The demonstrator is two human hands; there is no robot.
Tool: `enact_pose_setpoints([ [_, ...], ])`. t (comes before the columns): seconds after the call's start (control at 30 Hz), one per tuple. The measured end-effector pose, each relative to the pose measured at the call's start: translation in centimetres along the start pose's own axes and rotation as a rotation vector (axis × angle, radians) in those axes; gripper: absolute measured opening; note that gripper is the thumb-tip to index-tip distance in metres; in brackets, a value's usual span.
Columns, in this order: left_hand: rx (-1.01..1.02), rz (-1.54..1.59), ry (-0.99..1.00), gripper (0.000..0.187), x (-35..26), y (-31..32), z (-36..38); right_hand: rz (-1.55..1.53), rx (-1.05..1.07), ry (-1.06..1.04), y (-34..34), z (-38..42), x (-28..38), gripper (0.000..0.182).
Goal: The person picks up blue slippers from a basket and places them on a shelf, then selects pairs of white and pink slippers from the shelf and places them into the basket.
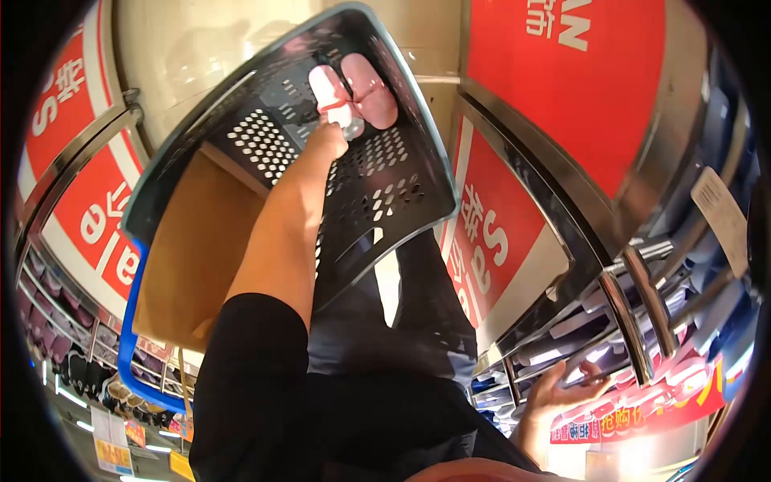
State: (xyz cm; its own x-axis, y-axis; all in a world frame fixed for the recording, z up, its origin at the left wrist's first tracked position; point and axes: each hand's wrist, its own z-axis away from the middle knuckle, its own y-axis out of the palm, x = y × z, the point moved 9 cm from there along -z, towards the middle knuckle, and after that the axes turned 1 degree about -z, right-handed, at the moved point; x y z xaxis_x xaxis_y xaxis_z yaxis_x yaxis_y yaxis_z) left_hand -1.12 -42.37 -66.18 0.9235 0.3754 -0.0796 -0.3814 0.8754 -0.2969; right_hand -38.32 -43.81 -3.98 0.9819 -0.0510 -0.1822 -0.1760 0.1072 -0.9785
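My left hand (331,138) reaches down into a dark perforated shopping basket (446,161). Its fingers are closed on the near end of a pair of pink slippers (371,92), with a red strip across them. One slipper looks bright in the light, the other is a deeper pink. A brown cardboard piece (197,233) stands in the basket on the left of my arm. Off to the right, my right hand (566,391) is beside a metal display rail, with its fingers apart and slightly curled and nothing visible in them.
Red sale signs (514,217) in metal frames flank the basket on both sides. Chrome rails (626,329) stick out at the right, near racks of slippers. A blue edge (128,321) runs along the basket's left. A pale tag (719,217) hangs at the far right.
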Motion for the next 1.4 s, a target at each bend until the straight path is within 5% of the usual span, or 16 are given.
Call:
enact_pose_setpoints([
  [0.2, -0.030, -0.116, 0.071, 0.064, -2.5, 0.0, -5.4, 0.032, 0.030, 0.153, 0.3, 0.1, -0.7, 0.071],
  [0.47, 0.035, 0.244, 0.073, 0.029, -0.8, 3.6, -5.3, 0.018, 0.091, 0.071, 0.4, 0.2, -0.4, 0.072],
  [0.57, 0.140, 0.962, 0.053, 0.014, -0.4, 5.0, -2.5, -0.059, -0.022, 0.026, 0.5, 1.4, -1.4, 0.084],
  [0.63, 0.512, 1.795, 0.047, 0.006, -1.4, 6.0, -0.3, -0.096, -0.047, 0.024, 0.5, 1.6, -1.6, 0.088],
  [0.7, -0.062, 1.692, -0.020, 0.013, 0.1, 2.3, 4.6, -0.165, -0.072, -0.001, 0.5, 1.6, -1.8, 0.087],
  [0.73, 0.481, 1.914, 0.833, 0.012, -4.8, -2.1, 5.7, -0.183, -0.106, -0.015, 0.4, 1.3, -1.5, 0.086],
  [0.77, 0.342, 2.047, 0.506, 0.010, -2.0, 0.1, 4.5, -0.183, -0.140, -0.012, 0.2, 1.2, -1.4, 0.085],
  [0.83, -0.123, 1.886, 0.254, 0.011, 0.4, -0.5, 10.1, -0.146, -0.116, 0.046, 0.2, 1.0, -1.4, 0.084],
  [1.0, -0.267, 1.309, 0.389, 0.060, -2.8, -9.1, 30.7, -0.230, -0.015, 0.129, -0.3, 0.3, -1.5, 0.086],
  [1.07, -0.088, 1.128, 0.262, 0.063, -4.3, -9.5, 36.7, -0.295, -0.109, 0.056, -1.8, -0.2, -0.8, 0.084],
  [1.13, 0.066, 1.256, 0.525, 0.056, -7.3, -8.9, 41.0, -0.282, -0.123, -0.030, -0.9, 0.5, -1.1, 0.081],
  [1.2, 0.427, 1.353, 0.350, 0.043, -8.3, -5.0, 44.1, -0.572, -0.004, 0.097, -2.7, 0.1, -1.9, 0.078],
  [1.23, 0.517, 1.320, 0.386, 0.040, -7.2, -3.7, 45.0, -0.585, -0.116, 0.019, -2.1, 0.9, -2.3, 0.076],
  [1.27, 0.520, 1.347, 0.335, 0.037, -8.3, -3.4, 47.8, -0.720, 0.055, 0.078, -2.8, 1.0, -2.9, 0.076],
  [1.33, 0.409, 1.461, 0.178, 0.033, -11.9, -4.2, 56.6, -0.730, -0.156, 0.045, -4.7, 2.9, -3.8, 0.076],
  [1.4, 0.820, 1.595, 0.337, 0.025, -11.5, -3.1, 56.9, -0.741, -0.226, 0.022, -8.1, 7.0, -4.1, 0.077],
])
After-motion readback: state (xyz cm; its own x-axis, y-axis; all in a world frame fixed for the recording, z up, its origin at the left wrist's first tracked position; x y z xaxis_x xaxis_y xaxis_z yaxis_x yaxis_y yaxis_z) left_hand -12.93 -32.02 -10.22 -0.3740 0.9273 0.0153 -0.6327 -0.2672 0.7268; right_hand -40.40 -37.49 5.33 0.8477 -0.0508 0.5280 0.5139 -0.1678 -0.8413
